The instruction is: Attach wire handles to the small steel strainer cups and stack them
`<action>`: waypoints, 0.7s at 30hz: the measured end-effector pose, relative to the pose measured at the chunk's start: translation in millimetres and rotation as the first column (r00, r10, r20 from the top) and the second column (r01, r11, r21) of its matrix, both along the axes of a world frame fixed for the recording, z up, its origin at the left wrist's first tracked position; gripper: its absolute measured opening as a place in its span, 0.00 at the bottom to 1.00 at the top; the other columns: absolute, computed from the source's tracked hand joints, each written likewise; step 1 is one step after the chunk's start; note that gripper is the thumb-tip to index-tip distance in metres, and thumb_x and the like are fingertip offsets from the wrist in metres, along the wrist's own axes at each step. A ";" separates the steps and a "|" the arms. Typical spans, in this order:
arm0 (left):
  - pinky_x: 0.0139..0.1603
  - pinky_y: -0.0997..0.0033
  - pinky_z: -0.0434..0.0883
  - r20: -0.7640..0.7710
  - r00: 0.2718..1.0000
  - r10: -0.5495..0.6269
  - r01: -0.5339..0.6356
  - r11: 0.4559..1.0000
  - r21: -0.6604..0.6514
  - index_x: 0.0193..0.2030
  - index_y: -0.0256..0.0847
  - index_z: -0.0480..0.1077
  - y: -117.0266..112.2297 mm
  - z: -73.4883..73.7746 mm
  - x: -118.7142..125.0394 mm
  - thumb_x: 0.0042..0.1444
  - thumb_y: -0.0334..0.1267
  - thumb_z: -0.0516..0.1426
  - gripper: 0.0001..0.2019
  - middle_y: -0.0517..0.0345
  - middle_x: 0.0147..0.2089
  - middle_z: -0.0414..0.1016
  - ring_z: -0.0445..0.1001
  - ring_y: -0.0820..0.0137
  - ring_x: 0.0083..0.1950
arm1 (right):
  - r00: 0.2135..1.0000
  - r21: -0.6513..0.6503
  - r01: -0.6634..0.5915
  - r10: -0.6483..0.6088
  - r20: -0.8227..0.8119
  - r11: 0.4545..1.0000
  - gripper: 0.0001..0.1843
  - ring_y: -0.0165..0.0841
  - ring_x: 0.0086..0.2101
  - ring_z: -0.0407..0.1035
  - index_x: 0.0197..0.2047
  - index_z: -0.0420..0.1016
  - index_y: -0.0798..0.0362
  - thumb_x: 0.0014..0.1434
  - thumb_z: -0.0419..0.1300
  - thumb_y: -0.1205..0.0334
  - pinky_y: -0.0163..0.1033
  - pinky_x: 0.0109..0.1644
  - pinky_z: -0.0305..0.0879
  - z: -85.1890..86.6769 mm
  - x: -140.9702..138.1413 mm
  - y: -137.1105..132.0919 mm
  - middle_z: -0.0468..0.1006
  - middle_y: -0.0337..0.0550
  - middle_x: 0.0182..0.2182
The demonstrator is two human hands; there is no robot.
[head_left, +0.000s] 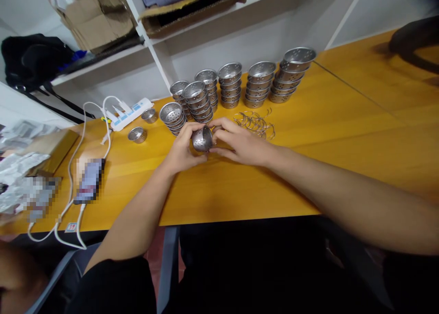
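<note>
Over the yellow table (343,135) both hands grip one small perforated metal cup (202,139). My left hand (183,149) wraps its left side, fingers curled. My right hand (236,142) pinches the cup's right rim with thumb and fingers. Just beyond my right hand lies a pile of thin wire hooks (255,121). Several stacks of the same metal cups (236,87) stand in a row behind.
Two loose cups (137,134) sit near a white power strip (127,114) with cables. A phone (89,180) lies at the left, beside crumpled plastic bags (17,167). White shelving with cardboard boxes (192,7) stands behind the table. A dark chair (414,42) is far right.
</note>
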State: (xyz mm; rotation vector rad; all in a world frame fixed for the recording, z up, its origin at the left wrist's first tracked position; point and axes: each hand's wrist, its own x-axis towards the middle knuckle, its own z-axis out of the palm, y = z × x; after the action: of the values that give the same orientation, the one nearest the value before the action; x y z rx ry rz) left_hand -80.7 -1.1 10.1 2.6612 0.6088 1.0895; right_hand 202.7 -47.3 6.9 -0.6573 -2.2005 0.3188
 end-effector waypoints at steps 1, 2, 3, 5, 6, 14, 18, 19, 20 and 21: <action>0.73 0.49 0.83 -0.009 1.000 -0.004 0.004 1.000 -0.010 0.79 0.52 0.67 0.2 -0.2 -0.4 0.55 0.32 0.75 0.45 0.48 0.71 0.80 0.83 0.53 0.71 | 1.000 -0.021 -0.008 0.008 0.001 1.000 0.10 0.55 0.66 0.77 0.52 0.74 0.45 0.83 0.66 0.50 0.66 0.72 0.80 -0.9 0.4 1.7 0.74 0.58 0.69; 0.73 0.50 0.83 -0.015 1.000 -0.009 0.009 1.000 -0.020 0.79 0.52 0.67 0.3 -0.4 -0.6 0.56 0.32 0.75 0.45 0.48 0.71 0.80 0.83 0.53 0.72 | 1.000 -0.042 -0.010 0.010 0.001 0.999 0.11 0.55 0.66 0.76 0.52 0.73 0.45 0.83 0.67 0.49 0.67 0.72 0.80 -1.9 0.7 3.3 0.75 0.58 0.69; 0.73 0.50 0.84 -0.019 1.000 -0.016 0.016 0.999 -0.028 0.79 0.52 0.67 0.2 -0.4 -0.8 0.57 0.32 0.74 0.44 0.48 0.71 0.80 0.83 0.54 0.72 | 1.000 -0.059 -0.010 0.010 -0.001 0.998 0.11 0.55 0.66 0.76 0.51 0.73 0.44 0.82 0.67 0.49 0.66 0.72 0.80 -2.8 1.0 4.7 0.75 0.57 0.68; 0.72 0.51 0.84 -0.019 0.999 -0.030 0.029 0.999 -0.040 0.78 0.51 0.68 -0.5 0.3 -1.2 0.57 0.33 0.74 0.43 0.47 0.71 0.80 0.83 0.54 0.71 | 1.000 -0.090 -0.014 0.014 -0.004 0.996 0.11 0.55 0.66 0.76 0.51 0.72 0.44 0.82 0.67 0.50 0.66 0.73 0.79 -4.2 0.9 6.2 0.74 0.57 0.68; 0.71 0.51 0.84 -0.019 0.999 -0.032 0.031 0.998 -0.047 0.78 0.51 0.69 -1.1 1.2 -1.6 0.57 0.33 0.74 0.43 0.47 0.71 0.81 0.84 0.54 0.71 | 1.000 -0.102 -0.018 0.017 -0.004 0.995 0.10 0.54 0.66 0.76 0.51 0.72 0.44 0.82 0.67 0.50 0.66 0.73 0.79 -4.6 0.4 6.1 0.74 0.57 0.68; 0.55 0.59 0.82 -0.196 0.980 0.043 -0.112 0.926 -0.360 0.62 0.44 0.77 -16.7 18.1 -4.6 0.53 0.41 0.75 0.30 0.54 0.54 0.86 0.85 0.62 0.51 | 1.000 -0.085 0.027 -0.028 -0.009 0.996 0.13 0.55 0.70 0.73 0.52 0.75 0.45 0.84 0.65 0.45 0.66 0.77 0.75 -0.6 5.0 6.7 0.73 0.58 0.69; 0.50 0.62 0.81 -0.178 0.984 -0.014 -0.072 0.881 -0.467 0.56 0.44 0.79 -18.4 22.1 -11.8 0.56 0.49 0.77 0.25 0.57 0.48 0.86 0.84 0.66 0.44 | 0.982 -0.018 0.181 -0.182 -0.056 0.983 0.17 0.59 0.70 0.73 0.54 0.78 0.47 0.83 0.66 0.41 0.68 0.79 0.72 -3.8 28.4 28.3 0.74 0.60 0.68; 0.48 0.63 0.81 -0.131 0.991 0.007 -0.061 0.908 -0.416 0.56 0.45 0.79 -15.2 22.1 -15.7 0.57 0.54 0.77 0.26 0.58 0.47 0.86 0.83 0.66 0.43 | 0.976 -0.032 0.211 -0.212 -0.038 0.977 0.17 0.59 0.67 0.74 0.54 0.78 0.47 0.83 0.66 0.42 0.67 0.77 0.73 -6.7 34.0 34.3 0.74 0.60 0.67; 0.47 0.62 0.81 -0.061 0.997 0.053 -0.070 0.943 -0.326 0.57 0.46 0.79 -10.0 21.7 -20.5 0.57 0.60 0.77 0.29 0.57 0.47 0.85 0.83 0.66 0.44 | 0.974 -0.054 0.228 -0.228 0.000 0.972 0.17 0.58 0.64 0.76 0.53 0.79 0.48 0.82 0.67 0.43 0.65 0.74 0.76 -10.3 38.6 39.7 0.75 0.60 0.65; 0.48 0.61 0.83 0.041 0.992 0.121 -0.110 0.972 -0.207 0.59 0.47 0.78 -3.1 20.9 -25.8 0.57 0.67 0.75 0.34 0.57 0.49 0.84 0.84 0.64 0.46 | 0.970 -0.079 0.241 -0.238 0.046 0.967 0.16 0.57 0.61 0.77 0.51 0.79 0.49 0.80 0.68 0.44 0.64 0.72 0.77 -14.5 41.7 44.0 0.76 0.60 0.63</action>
State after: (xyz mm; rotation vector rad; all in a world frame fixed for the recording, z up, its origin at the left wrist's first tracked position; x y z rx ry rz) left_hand -106.5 -4.2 31.0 2.4396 0.8270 1.0614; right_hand 244.4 -3.4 -7.6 -0.9730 -2.1222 0.2769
